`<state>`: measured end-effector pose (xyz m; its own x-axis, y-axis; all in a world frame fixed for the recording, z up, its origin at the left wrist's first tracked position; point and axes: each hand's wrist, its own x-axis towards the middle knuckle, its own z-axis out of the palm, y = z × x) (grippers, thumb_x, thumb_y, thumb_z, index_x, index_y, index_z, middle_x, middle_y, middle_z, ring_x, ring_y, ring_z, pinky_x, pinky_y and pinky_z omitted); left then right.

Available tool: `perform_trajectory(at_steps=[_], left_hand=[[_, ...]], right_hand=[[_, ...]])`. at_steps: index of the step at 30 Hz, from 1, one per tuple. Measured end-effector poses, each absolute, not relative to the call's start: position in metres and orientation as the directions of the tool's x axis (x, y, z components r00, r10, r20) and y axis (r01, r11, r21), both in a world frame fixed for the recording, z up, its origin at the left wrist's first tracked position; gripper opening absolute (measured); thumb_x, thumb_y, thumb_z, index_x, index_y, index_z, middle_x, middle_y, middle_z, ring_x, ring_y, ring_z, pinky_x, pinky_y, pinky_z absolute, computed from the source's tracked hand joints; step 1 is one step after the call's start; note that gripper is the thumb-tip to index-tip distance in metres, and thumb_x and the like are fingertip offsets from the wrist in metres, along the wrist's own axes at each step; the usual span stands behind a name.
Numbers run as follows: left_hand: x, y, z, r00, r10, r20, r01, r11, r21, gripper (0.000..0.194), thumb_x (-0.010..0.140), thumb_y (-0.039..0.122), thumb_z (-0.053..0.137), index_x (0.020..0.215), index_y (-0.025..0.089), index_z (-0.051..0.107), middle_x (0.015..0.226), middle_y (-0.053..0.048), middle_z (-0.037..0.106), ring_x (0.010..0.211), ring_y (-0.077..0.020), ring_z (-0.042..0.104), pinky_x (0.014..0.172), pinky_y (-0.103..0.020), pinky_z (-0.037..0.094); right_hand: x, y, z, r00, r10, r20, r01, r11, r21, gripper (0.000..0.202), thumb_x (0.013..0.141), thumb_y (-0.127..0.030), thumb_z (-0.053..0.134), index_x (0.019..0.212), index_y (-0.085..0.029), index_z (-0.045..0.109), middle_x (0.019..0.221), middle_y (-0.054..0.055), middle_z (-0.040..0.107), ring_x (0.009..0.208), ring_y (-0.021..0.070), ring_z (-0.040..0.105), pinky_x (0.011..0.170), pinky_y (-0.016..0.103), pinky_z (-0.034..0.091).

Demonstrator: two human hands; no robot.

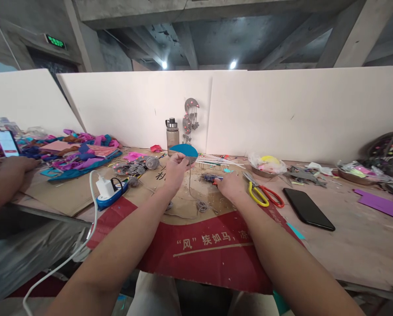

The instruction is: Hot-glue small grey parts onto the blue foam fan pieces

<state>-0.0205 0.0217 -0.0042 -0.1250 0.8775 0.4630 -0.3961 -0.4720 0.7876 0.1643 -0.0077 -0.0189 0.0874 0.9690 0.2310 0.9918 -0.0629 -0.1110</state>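
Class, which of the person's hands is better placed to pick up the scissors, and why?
Probably the right hand: it is beside the scissors, while the left hand is farther away, holding the blue piece.

A pinkish-brown surface (351,259) carries everything here; a red-and-brown cardboard sheet (209,267) lies in the middle, overhanging the front edge; at its right are scissors (250,180) with yellow and red handles, then a black phone (308,208) lying flat and, farther right, a purple piece (380,204); along the back stand a lidded bottle (173,136) and a shallow bowl (265,173), with grey scraps (307,175) beside the latter; colourful fabric (81,164) heaps up at left.
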Motion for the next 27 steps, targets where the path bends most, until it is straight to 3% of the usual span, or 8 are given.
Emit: perform_trajectory(at_steps=[2,5,8,11,13,17,23,27], left_hand=[[-0.019,0.021,-0.005,-0.122,0.865,0.486,-0.343,-0.497,0.797,0.015,0.069,0.023,0.065,0.071,0.018,0.051,0.067,0.004,0.053,0.068,-0.0111,0.058,0.078,-0.036,0.055],[-0.017,0.018,-0.005,-0.122,0.849,0.515,-0.231,-0.528,0.817,0.011,0.07,0.021,0.065,0.071,0.019,0.054,0.066,0.003,0.057,0.07,-0.0128,0.059,0.079,-0.031,0.052],[-0.017,0.015,-0.005,-0.139,0.839,0.525,-0.133,-0.542,0.83,0.009,0.068,0.018,0.067,0.069,0.02,0.058,0.067,0.001,0.06,0.074,-0.0145,0.061,0.078,-0.027,0.049],[-0.018,0.011,-0.005,-0.124,0.825,0.551,-0.061,-0.561,0.826,0.007,0.069,0.018,0.066,0.069,0.02,0.059,0.067,0.001,0.06,0.073,-0.0147,0.06,0.076,-0.025,0.048],[-0.018,0.011,-0.004,-0.107,0.823,0.557,-0.064,-0.565,0.823,0.007,0.07,0.019,0.065,0.07,0.02,0.058,0.068,0.001,0.06,0.073,-0.0143,0.06,0.077,-0.026,0.048],[-0.016,0.012,-0.004,-0.058,0.853,0.518,-0.189,-0.519,0.833,0.011,0.071,0.024,0.065,0.069,0.019,0.056,0.069,0.001,0.058,0.073,-0.0134,0.06,0.078,-0.029,0.052],[-0.012,0.012,-0.006,0.062,0.886,0.46,-0.331,-0.417,0.847,0.018,0.069,0.027,0.068,0.068,0.017,0.053,0.07,0.002,0.053,0.07,-0.0111,0.056,0.077,-0.037,0.057],[-0.012,0.008,-0.004,0.126,0.903,0.411,-0.375,-0.34,0.862,0.02,0.069,0.028,0.069,0.068,0.016,0.053,0.072,0.001,0.055,0.072,-0.0115,0.057,0.079,-0.042,0.057]], right_hand=[[0.157,-0.012,-0.015,0.11,0.925,0.363,0.925,0.039,-0.377,0.032,0.086,-0.039,0.046,0.086,-0.012,0.062,0.099,0.021,0.064,0.1,0.0303,0.057,0.088,0.047,0.04],[0.135,-0.017,-0.013,0.085,0.907,0.412,0.518,0.313,-0.796,0.019,0.082,-0.039,0.05,0.086,-0.02,0.052,0.091,0.006,0.064,0.086,0.0194,0.06,0.081,0.037,0.045],[0.112,-0.019,-0.012,0.011,0.913,0.409,-0.003,0.409,-0.913,0.03,0.072,-0.038,0.062,0.09,-0.023,0.044,0.096,0.001,0.062,0.088,0.0143,0.06,0.083,0.033,0.046],[0.101,-0.024,-0.009,-0.037,0.945,0.326,-0.288,0.302,-0.909,0.04,0.066,-0.038,0.068,0.093,-0.024,0.041,0.088,-0.003,0.06,0.068,0.0101,0.058,0.073,0.031,0.049],[0.102,-0.028,-0.007,-0.054,0.957,0.286,-0.315,0.255,-0.914,0.04,0.067,-0.039,0.068,0.093,-0.025,0.042,0.076,-0.006,0.056,0.053,0.0067,0.048,0.061,0.027,0.047],[0.111,-0.029,-0.004,0.047,0.94,0.339,-0.163,0.342,-0.926,0.028,0.068,-0.04,0.066,0.083,-0.021,0.051,0.07,-0.006,0.048,0.054,0.0063,0.039,0.049,0.02,0.034],[0.123,-0.018,-0.008,0.216,0.87,0.443,0.119,0.427,-0.896,0.02,0.074,-0.039,0.056,0.076,-0.02,0.053,0.063,-0.006,0.045,0.054,0.009,0.037,0.051,0.023,0.032],[0.126,-0.019,-0.007,0.275,0.839,0.47,0.206,0.426,-0.881,0.017,0.075,-0.037,0.054,0.076,-0.021,0.052,0.062,-0.005,0.044,0.056,0.0107,0.039,0.054,0.024,0.034]])
